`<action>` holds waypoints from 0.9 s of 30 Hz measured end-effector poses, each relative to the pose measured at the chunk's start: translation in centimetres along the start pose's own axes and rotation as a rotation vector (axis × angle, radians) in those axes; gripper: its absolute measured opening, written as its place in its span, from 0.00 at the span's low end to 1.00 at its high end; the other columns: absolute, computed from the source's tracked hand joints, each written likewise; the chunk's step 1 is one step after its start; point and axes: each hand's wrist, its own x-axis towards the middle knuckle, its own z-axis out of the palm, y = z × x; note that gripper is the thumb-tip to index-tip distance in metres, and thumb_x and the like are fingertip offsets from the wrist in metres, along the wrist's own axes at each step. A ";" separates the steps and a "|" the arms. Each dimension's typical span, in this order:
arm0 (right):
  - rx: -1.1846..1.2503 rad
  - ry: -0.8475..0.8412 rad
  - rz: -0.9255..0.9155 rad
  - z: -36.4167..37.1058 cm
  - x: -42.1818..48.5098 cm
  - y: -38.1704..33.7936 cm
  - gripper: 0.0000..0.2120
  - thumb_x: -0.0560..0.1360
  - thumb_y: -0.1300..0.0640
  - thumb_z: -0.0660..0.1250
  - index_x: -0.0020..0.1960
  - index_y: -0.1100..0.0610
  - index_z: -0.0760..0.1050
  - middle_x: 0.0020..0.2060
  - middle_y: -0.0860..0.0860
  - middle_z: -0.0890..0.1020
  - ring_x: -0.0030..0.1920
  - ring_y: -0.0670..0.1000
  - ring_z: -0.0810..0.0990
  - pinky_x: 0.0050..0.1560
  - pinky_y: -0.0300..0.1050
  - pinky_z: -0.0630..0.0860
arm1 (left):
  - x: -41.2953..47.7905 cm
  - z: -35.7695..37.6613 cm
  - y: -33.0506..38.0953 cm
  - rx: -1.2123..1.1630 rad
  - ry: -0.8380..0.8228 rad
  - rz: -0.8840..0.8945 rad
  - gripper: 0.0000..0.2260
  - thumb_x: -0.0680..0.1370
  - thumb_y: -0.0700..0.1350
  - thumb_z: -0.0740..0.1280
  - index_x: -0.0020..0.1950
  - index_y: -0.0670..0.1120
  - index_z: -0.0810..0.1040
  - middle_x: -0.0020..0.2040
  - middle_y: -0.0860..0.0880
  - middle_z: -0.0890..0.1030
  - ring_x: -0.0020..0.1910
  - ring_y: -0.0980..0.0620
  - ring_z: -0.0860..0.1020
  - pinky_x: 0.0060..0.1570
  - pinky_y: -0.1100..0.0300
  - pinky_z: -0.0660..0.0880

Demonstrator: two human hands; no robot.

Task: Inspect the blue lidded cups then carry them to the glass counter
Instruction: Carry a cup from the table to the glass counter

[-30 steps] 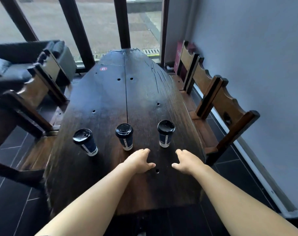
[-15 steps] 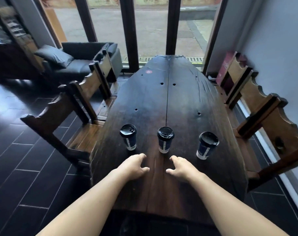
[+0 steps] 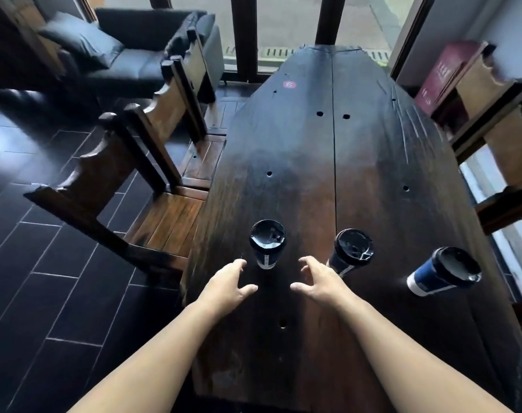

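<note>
Three blue lidded cups stand upright in a row across the dark wooden bench [image 3: 373,162], each with its long axis vertical and a black lid on top. The leftmost cup [image 3: 267,244] lies directly ahead of the gap between the two hands, just beyond the fingertips. The middle cup [image 3: 350,251] stands to its right, just past the right hand [image 3: 319,286], and the rightmost cup [image 3: 441,274] sits well off to the right, near the bench's edge.

The left hand [image 3: 227,286] and the right hand are both empty, fingers spread and curled, palms turned toward each other with a gap between them; neither touches a cup. They sit about equally near the leftmost cup, one on each side of its line, so a two-handed reach forward would bracket it. The right hand is clearly the nearer one to the middle cup.

All three cups rest on the bench, none lifted, so inspection looks not yet begun. The glass counter is not in view. Three wooden chairs [image 3: 140,162] line the bench's left side.
</note>
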 end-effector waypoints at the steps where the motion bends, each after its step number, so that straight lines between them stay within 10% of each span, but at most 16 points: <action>1: 0.025 0.008 0.001 0.3 1.0 0.2 0.34 0.74 0.48 0.75 0.75 0.54 0.65 0.66 0.53 0.78 0.65 0.51 0.77 0.62 0.40 0.70 | 1.1 0.0 -0.4 -0.017 0.020 0.002 0.35 0.76 0.55 0.74 0.79 0.48 0.63 0.74 0.46 0.73 0.69 0.47 0.76 0.69 0.51 0.73; 12: 0.310 0.040 -0.057 2.6 8.3 0.8 0.39 0.69 0.59 0.78 0.73 0.41 0.65 0.66 0.43 0.75 0.70 0.49 0.73 0.68 0.53 0.76 | 9.5 -0.2 -0.9 -0.264 -0.021 0.233 0.34 0.72 0.49 0.79 0.73 0.59 0.66 0.62 0.60 0.81 0.57 0.61 0.81 0.60 0.57 0.78; 17: 0.447 0.068 -0.080 2.8 9.1 0.7 0.28 0.69 0.60 0.79 0.59 0.37 0.72 0.50 0.33 0.84 0.53 0.36 0.84 0.57 0.41 0.80 | 10.3 0.3 -0.6 -0.286 0.018 0.277 0.28 0.72 0.46 0.79 0.68 0.58 0.72 0.54 0.59 0.82 0.50 0.58 0.83 0.55 0.53 0.81; 27: 0.560 0.064 -0.108 -0.3 5.5 -3.4 0.29 0.63 0.49 0.79 0.62 0.51 0.77 0.52 0.53 0.87 0.54 0.52 0.87 0.59 0.55 0.83 | 6.2 -3.5 1.8 -0.391 0.060 0.262 0.21 0.73 0.53 0.78 0.61 0.50 0.75 0.53 0.50 0.83 0.48 0.53 0.85 0.52 0.49 0.83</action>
